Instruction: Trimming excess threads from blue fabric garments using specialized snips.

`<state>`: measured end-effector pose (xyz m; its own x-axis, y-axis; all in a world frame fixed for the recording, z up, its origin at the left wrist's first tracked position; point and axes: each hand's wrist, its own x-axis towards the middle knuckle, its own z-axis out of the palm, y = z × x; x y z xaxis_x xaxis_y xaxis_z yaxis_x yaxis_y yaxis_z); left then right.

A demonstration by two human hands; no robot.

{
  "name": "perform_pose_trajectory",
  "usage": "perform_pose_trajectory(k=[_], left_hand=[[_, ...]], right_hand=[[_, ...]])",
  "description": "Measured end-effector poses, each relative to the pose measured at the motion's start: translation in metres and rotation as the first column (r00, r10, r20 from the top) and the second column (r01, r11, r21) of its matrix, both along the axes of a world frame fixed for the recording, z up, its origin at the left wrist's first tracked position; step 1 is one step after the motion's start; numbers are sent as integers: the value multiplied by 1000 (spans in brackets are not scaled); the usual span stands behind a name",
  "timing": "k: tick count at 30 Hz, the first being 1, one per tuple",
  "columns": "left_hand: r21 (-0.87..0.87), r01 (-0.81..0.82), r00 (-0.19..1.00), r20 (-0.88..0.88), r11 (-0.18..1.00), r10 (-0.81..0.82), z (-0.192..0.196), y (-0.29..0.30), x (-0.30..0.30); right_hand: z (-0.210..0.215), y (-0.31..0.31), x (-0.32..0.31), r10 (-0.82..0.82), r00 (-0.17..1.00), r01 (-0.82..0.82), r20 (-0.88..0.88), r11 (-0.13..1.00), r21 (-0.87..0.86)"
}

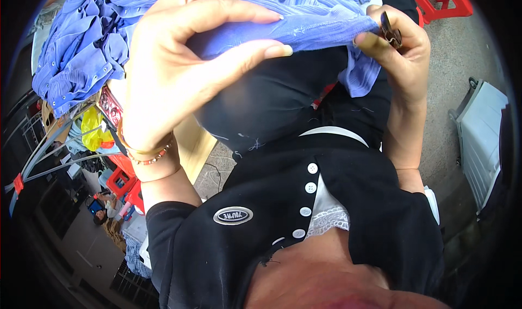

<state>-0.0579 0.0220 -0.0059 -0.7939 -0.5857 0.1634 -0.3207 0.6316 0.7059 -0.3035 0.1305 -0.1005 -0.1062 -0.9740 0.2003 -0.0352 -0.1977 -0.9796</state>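
Note:
A ribbed blue garment [326, 29] is stretched between my hands above my lap, with loose pale threads along its edge. My left hand [168, 64] holds it at the left, the cloth lying between thumb and forefinger, whose tips are apart. On the right, my right hand [405, 50] pinches the garment's end between thumb and forefinger. A small dark metal tool, apparently thread snips [389, 32], also sits in that hand; its grip is partly hidden by the fingers. Part of the cloth hangs down below my right hand.
A heap of blue garments with snap buttons [81, 64] lies at the upper left. Below it are a yellow bag [93, 129] and red stools [122, 183]. Another red stool [448, 1] stands far right, above a pale wheeled cart [481, 129]. Another person [111, 205] is in the left background.

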Motion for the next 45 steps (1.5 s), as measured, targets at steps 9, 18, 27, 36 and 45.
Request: perform_pose_trajectory(k=[9,18,27,36,45], left_hand=[[-172,-291,957,-41,941,289,-7,46,5],[-220,-311,950,-50,925,308,-11,56,11],[114,-364,854,-355,925,380,-31,56,26],[175,-389,797,-429,904,426,-37,54,30],[160,-440,791,-398,884,466,-39,62,25]], right_hand=[[2,3,12,268,962,-272,-49,957,-98],[-4,7,11,195,950,-222,-244,971,-87],[44,8,44,-74,974,62,-214,996,-62],[36,7,45,138,892,-173,-431,984,-44],[42,3,53,164,884,-204,-438,978,-45]])
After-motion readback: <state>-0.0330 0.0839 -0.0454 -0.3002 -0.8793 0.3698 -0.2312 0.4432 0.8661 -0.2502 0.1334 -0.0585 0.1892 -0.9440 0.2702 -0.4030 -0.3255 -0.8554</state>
